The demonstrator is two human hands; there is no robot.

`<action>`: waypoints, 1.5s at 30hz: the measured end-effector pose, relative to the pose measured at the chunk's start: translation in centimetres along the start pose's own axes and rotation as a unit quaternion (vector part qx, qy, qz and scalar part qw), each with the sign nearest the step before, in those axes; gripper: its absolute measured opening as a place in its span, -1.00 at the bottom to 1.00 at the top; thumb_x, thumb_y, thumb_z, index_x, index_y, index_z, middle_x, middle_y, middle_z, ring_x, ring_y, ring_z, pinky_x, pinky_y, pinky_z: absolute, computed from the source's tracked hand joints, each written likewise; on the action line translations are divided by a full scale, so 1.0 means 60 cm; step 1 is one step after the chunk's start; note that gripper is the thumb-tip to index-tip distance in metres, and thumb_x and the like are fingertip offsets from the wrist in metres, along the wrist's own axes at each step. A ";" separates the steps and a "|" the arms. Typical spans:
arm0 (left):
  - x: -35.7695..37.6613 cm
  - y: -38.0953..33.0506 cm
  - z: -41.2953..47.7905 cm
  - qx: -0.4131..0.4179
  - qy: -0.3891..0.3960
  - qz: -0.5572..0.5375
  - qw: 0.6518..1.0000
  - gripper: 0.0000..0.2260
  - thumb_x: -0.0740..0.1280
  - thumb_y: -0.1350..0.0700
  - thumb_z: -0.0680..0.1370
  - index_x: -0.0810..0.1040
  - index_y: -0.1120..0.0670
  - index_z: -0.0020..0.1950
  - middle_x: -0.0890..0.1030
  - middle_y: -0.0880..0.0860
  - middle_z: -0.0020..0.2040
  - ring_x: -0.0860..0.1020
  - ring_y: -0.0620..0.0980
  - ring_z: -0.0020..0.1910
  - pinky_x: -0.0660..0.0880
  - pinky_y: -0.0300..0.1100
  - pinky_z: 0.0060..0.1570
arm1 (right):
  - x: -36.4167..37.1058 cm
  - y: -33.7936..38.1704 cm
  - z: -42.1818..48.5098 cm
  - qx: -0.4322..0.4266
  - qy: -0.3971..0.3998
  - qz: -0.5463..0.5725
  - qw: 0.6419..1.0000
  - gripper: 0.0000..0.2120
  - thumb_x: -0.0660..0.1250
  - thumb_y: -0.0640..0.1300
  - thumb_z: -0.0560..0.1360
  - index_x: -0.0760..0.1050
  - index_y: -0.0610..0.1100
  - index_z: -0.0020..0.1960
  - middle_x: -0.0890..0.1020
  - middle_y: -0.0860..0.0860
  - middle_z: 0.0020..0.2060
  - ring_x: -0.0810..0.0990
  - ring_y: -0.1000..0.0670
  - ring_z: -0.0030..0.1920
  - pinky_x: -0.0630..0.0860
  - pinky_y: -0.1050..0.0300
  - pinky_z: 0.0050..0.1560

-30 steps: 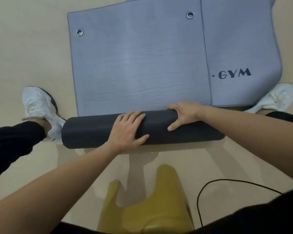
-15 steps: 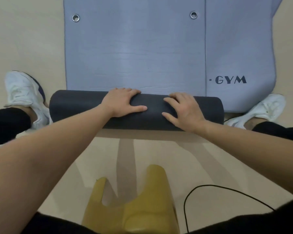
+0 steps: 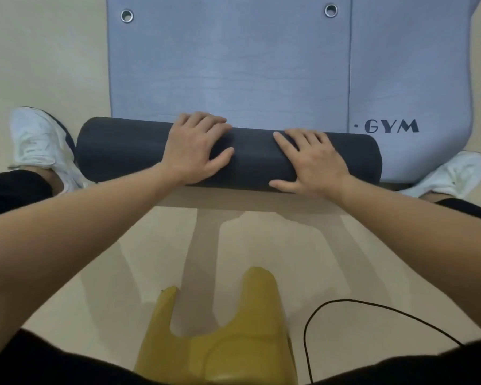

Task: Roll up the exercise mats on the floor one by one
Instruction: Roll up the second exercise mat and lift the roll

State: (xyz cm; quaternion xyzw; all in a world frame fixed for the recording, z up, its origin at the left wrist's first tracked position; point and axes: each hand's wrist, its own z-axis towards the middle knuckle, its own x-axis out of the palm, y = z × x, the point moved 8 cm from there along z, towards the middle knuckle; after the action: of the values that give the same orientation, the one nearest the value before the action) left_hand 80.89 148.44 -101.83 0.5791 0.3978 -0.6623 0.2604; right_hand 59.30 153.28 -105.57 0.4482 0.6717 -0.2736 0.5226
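Exercise mat [image 3: 228, 68], grey-blue, lies flat on the floor [image 3: 39, 51]; its near end is wound into a dark roll [image 3: 250, 159] lying crosswise between two white shoes [image 3: 42, 145]. Left hand [image 3: 195, 148] and right hand [image 3: 314, 162] press palm-down on the roll, fingers spread flat, not closed around it. A second mat marked "GYM" [image 3: 392, 126] lies beneath, showing at the right. A yellow object [image 3: 228, 343] and black cable [image 3: 372, 309] sit nearer the person.
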 end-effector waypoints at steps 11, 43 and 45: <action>0.045 -0.009 -0.005 -0.076 0.035 0.080 0.993 -0.25 0.18 -0.35 0.58 0.25 0.08 0.64 0.31 0.15 0.61 0.25 0.23 0.59 0.09 0.21 0.59 | -0.067 -0.098 0.085 0.114 0.025 0.082 0.990 -0.09 0.03 0.65 0.39 0.37 0.11 0.53 0.56 -0.04 0.33 0.49 -0.18 0.30 0.31 -0.15 0.38; 0.033 0.076 0.274 0.003 0.168 0.114 0.979 0.25 0.16 -0.74 0.13 0.11 -0.02 0.64 0.27 0.14 0.62 0.30 0.24 0.54 0.19 0.22 0.55 | -0.126 -0.237 0.250 0.169 0.010 0.120 0.978 0.03 0.08 0.71 0.22 0.34 0.17 0.53 0.53 0.00 0.32 0.48 -0.14 0.32 0.32 -0.14 0.34; 0.031 0.088 0.293 -0.002 0.180 0.099 0.979 0.28 0.17 -0.76 0.09 0.12 -0.04 0.64 0.30 0.12 0.60 0.34 0.21 0.51 0.22 0.20 0.53 | -0.134 -0.224 0.242 0.156 -0.029 0.090 0.983 0.04 0.00 0.70 0.26 0.37 0.10 0.52 0.54 -0.04 0.34 0.47 -0.16 0.32 0.30 -0.15 0.37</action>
State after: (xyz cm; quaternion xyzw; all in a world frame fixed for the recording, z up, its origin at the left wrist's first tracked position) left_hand 74.91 131.19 -104.62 0.7247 0.3801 -0.5178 0.2495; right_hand 54.43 132.60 -103.70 0.5745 0.5621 -0.3400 0.4883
